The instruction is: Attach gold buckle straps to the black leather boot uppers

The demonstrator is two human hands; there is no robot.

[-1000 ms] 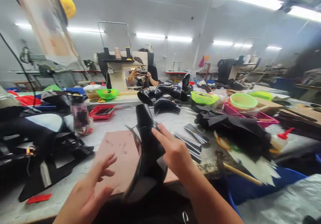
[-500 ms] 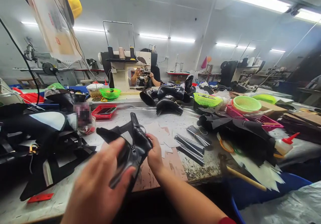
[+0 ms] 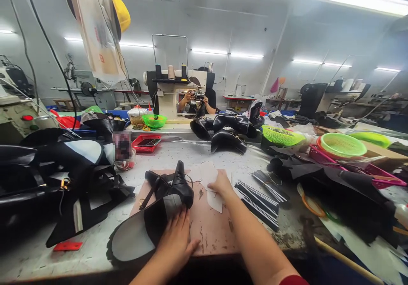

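Note:
A black leather boot upper (image 3: 165, 204) lies flat on a brown work board (image 3: 210, 229) at the table's near edge, its pale lining showing at the left. My left hand (image 3: 175, 238) rests flat on its lower part, fingers stretched out. My right hand (image 3: 219, 185) reaches forward onto white paper pieces (image 3: 212, 189) on the board, fingers down on them; whether it grips one I cannot tell.
Black leather pieces (image 3: 73, 178) pile up at the left. Black strips (image 3: 261, 195) lie right of the board. Finished black boots (image 3: 228, 129) and green baskets (image 3: 342, 144) stand further back. A person works at a sewing machine (image 3: 174, 91) across the table. A red tray (image 3: 146, 142) holds a phone.
The boot upper, held up in both hands before, now lies flat on the board. My left hand presses on it; my right hand has let go and moved to the white paper pieces.

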